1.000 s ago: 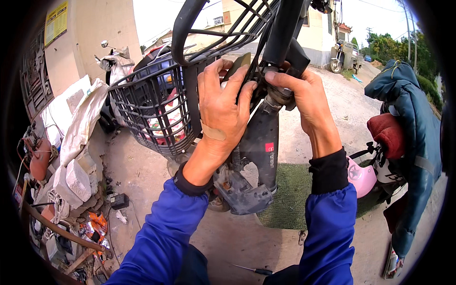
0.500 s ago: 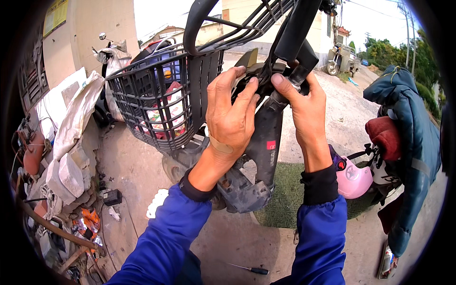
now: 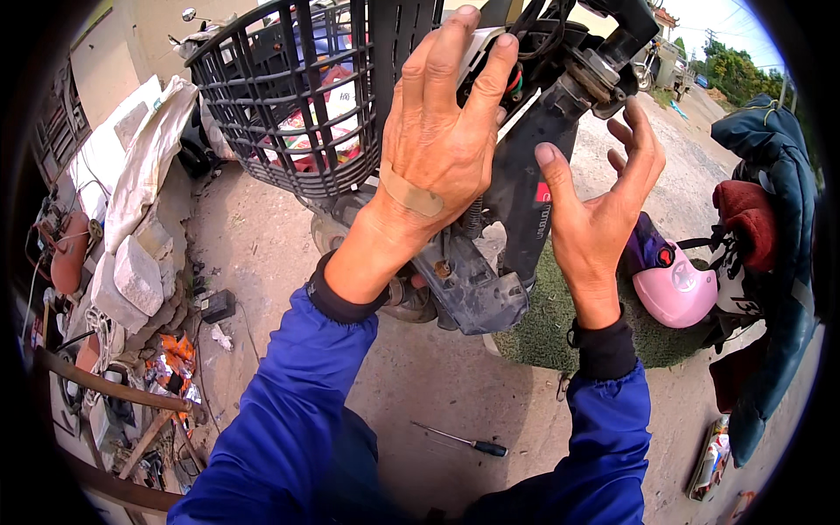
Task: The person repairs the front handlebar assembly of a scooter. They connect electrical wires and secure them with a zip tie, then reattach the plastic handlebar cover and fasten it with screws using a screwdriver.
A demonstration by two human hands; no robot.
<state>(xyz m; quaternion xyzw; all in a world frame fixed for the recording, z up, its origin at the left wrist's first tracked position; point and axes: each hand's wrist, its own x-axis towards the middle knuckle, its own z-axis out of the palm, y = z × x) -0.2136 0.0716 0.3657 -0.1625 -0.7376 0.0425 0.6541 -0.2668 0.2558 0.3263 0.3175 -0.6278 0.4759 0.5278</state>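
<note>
Reaching up over a pale panel (image 3: pixel 481 42) and dark cables (image 3: pixel 534 31) at the vehicle's front, my left hand (image 3: pixel 437 140) has its fingers stretched out; whether it presses on them is unclear, and its thumb is mostly hidden. A plaster is on its back. My right hand (image 3: pixel 605 214) is open, fingers curved apart, beside the black front tube (image 3: pixel 529 227) and below the steering joint (image 3: pixel 588 77), holding nothing. A black basket (image 3: pixel 280 114) with mixed contents sits left of my left hand. A grimy plastic housing (image 3: pixel 464 293) hangs below.
A screwdriver (image 3: pixel 464 442) lies on the concrete near my legs. At right are a green mat (image 3: pixel 551 341), pink helmet (image 3: pixel 669 297) and draped blue-green cover (image 3: pixel 779 175). Rubble, white sacks (image 3: pixel 140 157), a rusty bar (image 3: pixel 114 385) and a dark box (image 3: pixel 217 306) fill the left.
The view has tilted down, so the vehicle sits higher in it. My right hand has let go of the steering joint and opened. My left hand's fingers are straighter and higher in the picture.
</note>
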